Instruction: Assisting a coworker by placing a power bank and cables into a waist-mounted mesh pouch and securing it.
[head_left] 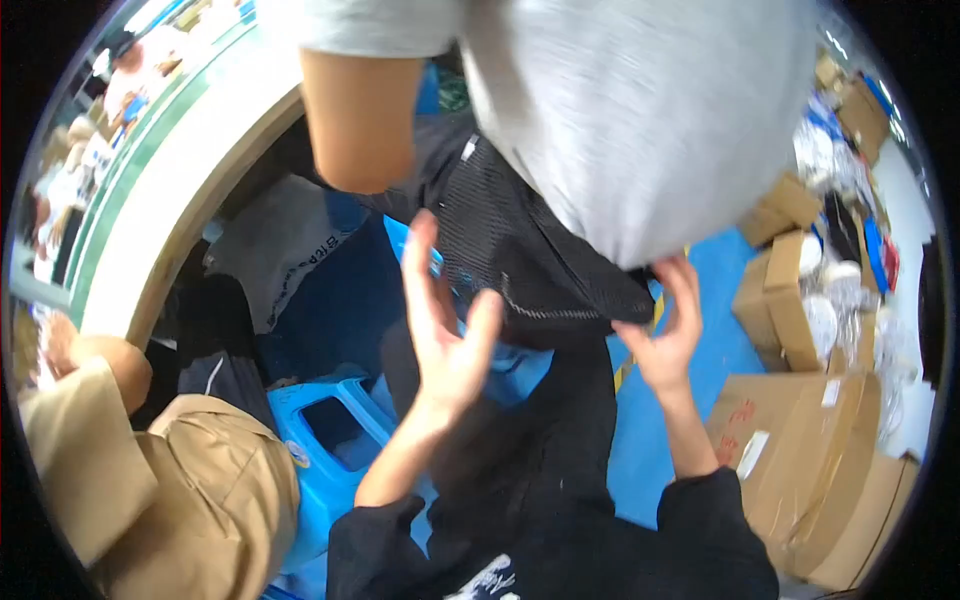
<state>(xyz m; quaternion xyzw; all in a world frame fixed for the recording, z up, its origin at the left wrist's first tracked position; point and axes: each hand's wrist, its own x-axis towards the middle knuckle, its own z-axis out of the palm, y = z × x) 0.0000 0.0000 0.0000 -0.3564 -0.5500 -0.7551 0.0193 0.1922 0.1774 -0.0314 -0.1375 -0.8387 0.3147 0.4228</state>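
Observation:
My left hand (445,345) is raised with its fingers spread, holding nothing, beside a black textured fabric item (530,250). Whether this is a garment or a bag I cannot tell; a light stitched line runs along its lower edge. My right hand (668,335) is curved at the fabric's right corner, thumb and fingers apart, the thumb at or just beside its edge. Close in front stands a person in a grey shirt (640,120), whose bent arm (360,120) hangs over the black fabric's left part. My black-clothed legs are below.
A blue plastic stool (325,425) stands at my left, next to a person in tan clothing (215,480). A long pale worktable edge (165,205) curves along the left. To the right are a large cardboard box (790,440) and an opened carton (785,290) with clear-wrapped goods.

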